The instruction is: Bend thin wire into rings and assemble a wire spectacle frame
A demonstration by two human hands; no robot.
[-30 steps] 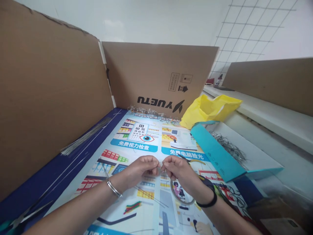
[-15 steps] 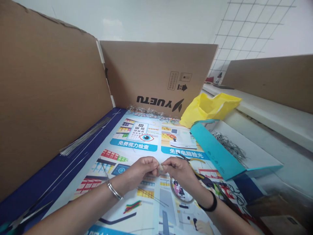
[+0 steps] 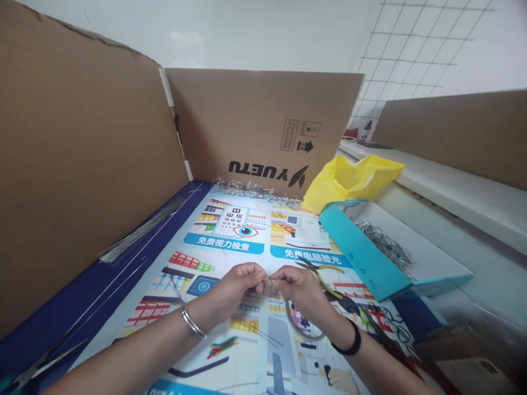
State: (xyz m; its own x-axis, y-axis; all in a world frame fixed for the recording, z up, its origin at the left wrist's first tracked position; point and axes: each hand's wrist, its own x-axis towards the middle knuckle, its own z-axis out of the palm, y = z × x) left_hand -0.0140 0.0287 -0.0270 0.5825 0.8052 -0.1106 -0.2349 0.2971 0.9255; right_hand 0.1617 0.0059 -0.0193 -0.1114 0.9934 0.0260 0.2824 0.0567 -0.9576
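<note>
Far left, low: scissors (image 3: 49, 363), partly out of view. Further in, a sheaf of thin wires (image 3: 142, 230) on the blue part of the tabletop (image 3: 102, 307), along the foot of the side cardboard (image 3: 90, 148). Back cardboard (image 3: 247, 120) upright, lettering inverted; wire tangle (image 3: 251, 187) at its base.

Left hand (image 3: 236, 291) over the printed sheet (image 3: 230, 269), silver bangle at wrist; thumb and index fingers pinching a tiny piece (image 3: 269, 280), too small to identify. It sits where the two hands' fingertips meet. Right hand (image 3: 302, 291), black wristband: fingers pinching the same piece from the other side, the rest curled.

Ring (image 3: 290, 322) partly under the right hand. Yellow-handled pliers (image 3: 331, 269) just beyond that hand. Yellow bag (image 3: 349, 184) behind the blue box (image 3: 360, 255), which holds wire bits (image 3: 382, 241). Red-handled tool (image 3: 430, 374) low right, mostly behind the forearm; phone (image 3: 469, 374) beside it.
</note>
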